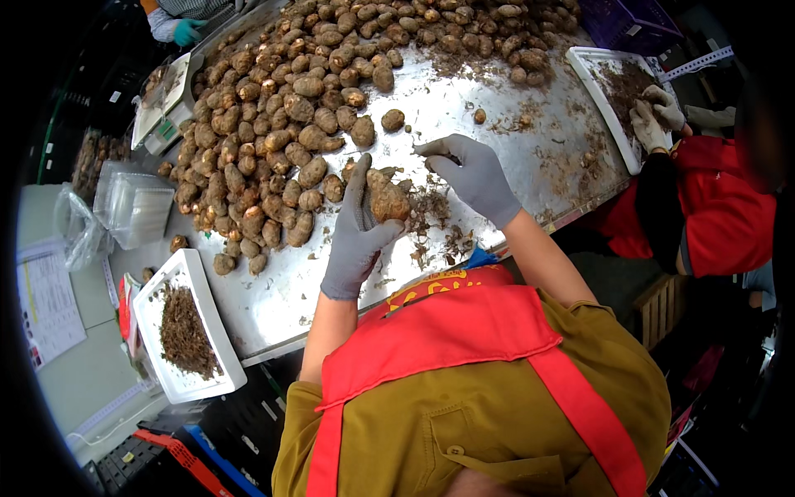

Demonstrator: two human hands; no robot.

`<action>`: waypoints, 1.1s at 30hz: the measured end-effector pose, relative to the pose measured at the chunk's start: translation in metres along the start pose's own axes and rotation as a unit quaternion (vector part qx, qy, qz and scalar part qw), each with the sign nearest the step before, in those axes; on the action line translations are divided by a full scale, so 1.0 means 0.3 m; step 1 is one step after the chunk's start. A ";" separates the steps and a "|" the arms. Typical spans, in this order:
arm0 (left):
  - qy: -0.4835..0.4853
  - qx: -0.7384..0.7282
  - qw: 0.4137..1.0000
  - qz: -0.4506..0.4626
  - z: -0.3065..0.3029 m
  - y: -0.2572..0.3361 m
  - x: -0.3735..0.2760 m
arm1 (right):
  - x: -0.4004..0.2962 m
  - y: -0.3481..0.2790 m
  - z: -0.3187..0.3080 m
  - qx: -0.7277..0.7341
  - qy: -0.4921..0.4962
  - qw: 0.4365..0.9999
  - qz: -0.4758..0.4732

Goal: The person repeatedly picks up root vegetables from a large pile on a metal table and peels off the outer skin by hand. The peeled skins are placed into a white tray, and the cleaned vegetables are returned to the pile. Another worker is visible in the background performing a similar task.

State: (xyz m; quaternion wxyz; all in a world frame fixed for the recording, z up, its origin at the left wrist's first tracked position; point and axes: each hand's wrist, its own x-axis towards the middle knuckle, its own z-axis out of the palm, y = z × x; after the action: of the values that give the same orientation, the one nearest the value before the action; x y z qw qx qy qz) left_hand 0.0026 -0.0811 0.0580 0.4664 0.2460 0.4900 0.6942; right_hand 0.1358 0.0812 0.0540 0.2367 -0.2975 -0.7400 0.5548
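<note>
My left hand (360, 233), in a grey knitted glove, holds a brown taro corm (388, 197) between its thumb and fingers, above the metal table (273, 304). To the right of the corm is my right hand (475, 174), gloved the same way. Its thumb and forefinger are bent towards each other, and whether they pinch a small scrap cannot be told. Loose fibrous peelings (435, 214) lie on the table between and below the hands. A large heap of taro corms (273, 130) spreads beyond and to the left of my hands.
A white foam tray (233, 366) with brown fibres stands at the lower left. Clear plastic tubs (140, 208) and a weighing scale (168, 118) are farther up. At the right, a co-worker's gloved hands (649, 124) are over another tray (596, 102). A purple crate (627, 28) stands behind.
</note>
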 end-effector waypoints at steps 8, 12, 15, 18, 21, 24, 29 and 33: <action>-0.046 0.133 0.990 -0.006 0.015 0.018 0.004 | -0.062 -0.061 0.065 -0.069 0.011 0.988 -0.141; -0.078 -0.169 0.981 -0.050 -0.013 -0.011 -0.013 | 0.006 -0.003 0.051 -0.104 0.065 0.986 -0.110; -0.073 -0.276 0.957 -0.056 -0.013 -0.019 -0.007 | 0.018 0.009 -0.005 -0.074 0.008 0.996 -0.041; -0.093 -0.307 0.945 -0.057 -0.041 -0.058 0.001 | -0.013 -0.005 0.002 -0.044 0.005 0.984 -0.173; -0.093 -0.320 0.940 -0.072 -0.054 -0.083 0.003 | -0.054 -0.045 0.060 -0.102 0.007 0.961 -0.258; -0.117 -0.307 0.942 -0.071 -0.033 -0.085 0.007 | -0.064 -0.039 0.102 -0.079 0.004 0.950 -0.303; -0.081 -0.356 0.927 -0.083 -0.014 -0.089 -0.012 | 0.027 0.028 0.077 -0.111 0.093 0.970 -0.197; -0.157 -0.455 0.869 -0.118 -0.053 -0.112 0.005 | 0.025 0.065 -0.019 -0.085 0.079 0.989 -0.096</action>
State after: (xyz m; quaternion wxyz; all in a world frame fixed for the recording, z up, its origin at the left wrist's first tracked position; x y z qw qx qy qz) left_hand 0.0027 -0.0841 0.0208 0.6756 0.0529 0.0659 0.7324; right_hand 0.1377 0.0944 0.0370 0.3204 -0.2871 -0.7884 0.4398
